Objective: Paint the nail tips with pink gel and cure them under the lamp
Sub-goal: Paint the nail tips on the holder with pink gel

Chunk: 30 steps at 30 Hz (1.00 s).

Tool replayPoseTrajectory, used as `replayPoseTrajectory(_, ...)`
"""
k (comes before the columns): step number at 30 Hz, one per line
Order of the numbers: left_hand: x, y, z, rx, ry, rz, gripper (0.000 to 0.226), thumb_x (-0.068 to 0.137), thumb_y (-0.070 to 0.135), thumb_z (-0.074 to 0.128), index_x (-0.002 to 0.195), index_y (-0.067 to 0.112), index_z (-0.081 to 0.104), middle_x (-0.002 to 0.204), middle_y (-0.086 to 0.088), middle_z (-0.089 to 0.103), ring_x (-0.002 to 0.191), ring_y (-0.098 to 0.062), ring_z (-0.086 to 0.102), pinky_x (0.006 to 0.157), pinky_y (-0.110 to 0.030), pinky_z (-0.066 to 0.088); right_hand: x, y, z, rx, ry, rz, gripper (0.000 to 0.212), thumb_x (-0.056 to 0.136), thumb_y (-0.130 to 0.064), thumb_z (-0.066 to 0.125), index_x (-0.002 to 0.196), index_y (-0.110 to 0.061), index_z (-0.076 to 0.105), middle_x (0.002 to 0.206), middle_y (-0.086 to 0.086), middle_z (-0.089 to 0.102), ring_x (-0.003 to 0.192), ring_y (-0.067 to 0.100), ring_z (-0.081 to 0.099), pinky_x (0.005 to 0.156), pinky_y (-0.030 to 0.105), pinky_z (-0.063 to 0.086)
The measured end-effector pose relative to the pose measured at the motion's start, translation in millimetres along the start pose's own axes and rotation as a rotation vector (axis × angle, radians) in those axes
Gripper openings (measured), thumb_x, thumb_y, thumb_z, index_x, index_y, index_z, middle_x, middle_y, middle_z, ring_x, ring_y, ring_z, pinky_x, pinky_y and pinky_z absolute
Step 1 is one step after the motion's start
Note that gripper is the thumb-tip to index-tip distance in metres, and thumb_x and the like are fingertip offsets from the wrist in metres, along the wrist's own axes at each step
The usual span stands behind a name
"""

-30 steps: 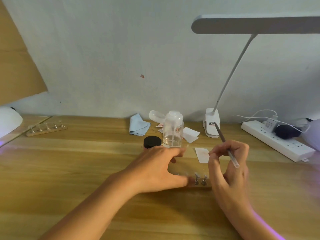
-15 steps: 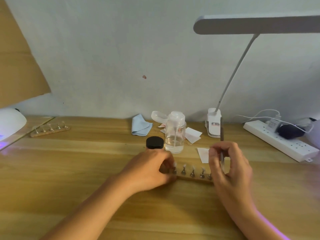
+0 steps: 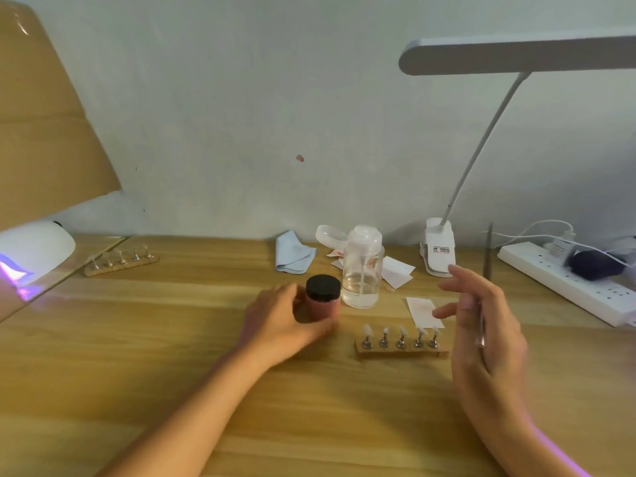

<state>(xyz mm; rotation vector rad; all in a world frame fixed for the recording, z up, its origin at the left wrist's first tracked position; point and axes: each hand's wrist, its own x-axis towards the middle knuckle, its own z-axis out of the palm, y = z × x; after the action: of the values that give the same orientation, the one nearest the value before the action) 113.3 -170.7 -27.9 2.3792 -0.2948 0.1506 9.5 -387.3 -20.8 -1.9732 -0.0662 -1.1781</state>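
My left hand (image 3: 279, 322) wraps around a pink gel jar (image 3: 322, 301) with a black lid, standing on the wooden desk. Right of it lies a wooden holder (image 3: 402, 351) with several clear nail tips on metal stands. My right hand (image 3: 481, 325) hovers just right of the holder and holds a thin brush (image 3: 486, 266) upright against the palm, with its fingers spread. A white curing lamp (image 3: 32, 249) glows purple at the far left. Beside that lamp lies a second holder with nail tips (image 3: 121, 259).
A clear pump bottle (image 3: 362, 270) stands behind the jar, next to a blue cloth (image 3: 293, 253) and white wipes (image 3: 422, 310). A clip-on desk lamp (image 3: 440, 251) reaches overhead. A power strip (image 3: 564, 285) lies at the right; a cardboard flap (image 3: 44, 125) leans at the left.
My left hand left the nail-tip holder and moved left onto the pink jar. My right hand drew right and opened its fingers, with the brush turned upright.
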Motion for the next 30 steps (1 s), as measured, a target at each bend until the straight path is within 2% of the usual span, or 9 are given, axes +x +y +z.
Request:
replayPoseTrajectory(4, -4, 4, 4, 0.037, 0.181, 0.165, 0.057, 0.065, 0.069, 0.071, 0.101, 0.029, 0.052, 0.098, 0.015, 0.058, 0.091, -0.007, 0.055, 0.076, -0.029, 0.049, -2, 4, 4, -0.116, -0.021, -0.155, 0.028, 0.099, -0.015, 0.042, 0.122, -0.019, 0.057, 0.108, -0.014, 0.066, 0.084, 0.005, 0.063, 0.102, 0.047, 0.038)
replayPoseTrajectory(6, -9, 9, 5, 0.045, 0.366, 0.348, 0.057, 0.064, 0.063, 0.070, 0.099, 0.022, 0.050, 0.091, 0.011, 0.055, 0.084, -0.009, 0.052, 0.071, -0.026, 0.044, -1, 4, 6, -0.193, -0.041, -0.217, 0.031, 0.094, -0.028, 0.051, 0.121, -0.015, 0.059, 0.108, -0.012, 0.065, 0.084, 0.009, 0.061, 0.100, 0.041, 0.036)
replayPoseTrajectory(8, -14, 18, 9, 0.009, 0.507, 0.537, 0.058, 0.063, 0.054, 0.071, 0.099, 0.014, 0.049, 0.092, 0.003, 0.054, 0.082, -0.016, 0.051, 0.071, -0.030, 0.046, -1, 3, 7, -0.247, -0.077, -0.236, 0.048, 0.088, -0.047, 0.057, 0.123, -0.013, 0.059, 0.107, -0.010, 0.065, 0.084, 0.009, 0.059, 0.098, 0.039, 0.034)
replayPoseTrajectory(11, -22, 30, 16, -0.009, 0.549, 0.748, 0.063, 0.068, 0.061, 0.072, 0.100, 0.014, 0.044, 0.094, -0.001, 0.052, 0.082, -0.016, 0.049, 0.075, -0.028, 0.043, -5, 2, 7, -0.312, -0.138, -0.315, 0.068, 0.084, -0.068, 0.054, 0.124, -0.013, 0.061, 0.102, -0.008, 0.065, 0.083, 0.009, 0.059, 0.094, 0.043, 0.036)
replayPoseTrajectory(13, -27, 38, 22, 0.053, 0.524, 0.851, 0.058, 0.075, 0.063, 0.065, 0.101, 0.015, 0.045, 0.096, -0.001, 0.051, 0.085, -0.017, 0.049, 0.077, -0.030, 0.042, -7, 1, 5, -0.353, -0.173, -0.361, 0.068, 0.082, -0.074, 0.053, 0.117, -0.016, 0.065, 0.095, -0.009, 0.063, 0.083, 0.013, 0.059, 0.092, 0.043, 0.037)
replayPoseTrajectory(18, -33, 44, 26, 0.121, 0.492, 0.866, 0.044, 0.079, 0.051, 0.062, 0.104, 0.017, 0.049, 0.107, -0.001, 0.051, 0.093, -0.023, 0.053, 0.082, -0.035, 0.039, -7, -2, 4, -0.364, -0.129, -0.350, 0.057, 0.079, -0.070, 0.058, 0.098, -0.017, 0.068, 0.082, -0.008, 0.053, 0.077, 0.015, 0.055, 0.087, 0.043, 0.037)
replayPoseTrajectory(23, -37, 49, 23, 0.132, 0.475, 0.835, 0.043, 0.076, 0.049, 0.063, 0.099, 0.013, 0.065, 0.094, 0.002, 0.063, 0.084, -0.024, 0.058, 0.078, -0.033, 0.034, -5, -1, 2, -0.303, -0.093, -0.301, 0.047, 0.078, -0.059, 0.060, 0.092, -0.015, 0.069, 0.077, -0.007, 0.051, 0.070, 0.014, 0.053, 0.085, 0.041, 0.037)
replayPoseTrajectory(27, -44, 55, 21, 0.116, 0.411, 0.832, 0.046, 0.068, 0.047, 0.068, 0.097, 0.011, 0.068, 0.089, 0.006, 0.063, 0.081, -0.021, 0.056, 0.079, -0.036, 0.036, -4, -2, -1, -0.206, -0.129, -0.227, 0.048, 0.080, -0.058, 0.054, 0.089, -0.013, 0.067, 0.074, -0.005, 0.049, 0.071, 0.015, 0.050, 0.082, 0.039, 0.037)
replayPoseTrajectory(30, -51, 59, 17, 0.120, 0.333, 0.855, 0.048, 0.066, 0.049, 0.067, 0.097, 0.013, 0.066, 0.087, 0.007, 0.061, 0.081, -0.017, 0.052, 0.082, -0.030, 0.032, -5, -4, -3, -0.162, -0.130, -0.237, 0.059, 0.088, -0.067, 0.041, 0.082, -0.013, 0.064, 0.072, -0.004, 0.047, 0.070, 0.015, 0.048, 0.079, 0.037, 0.037)
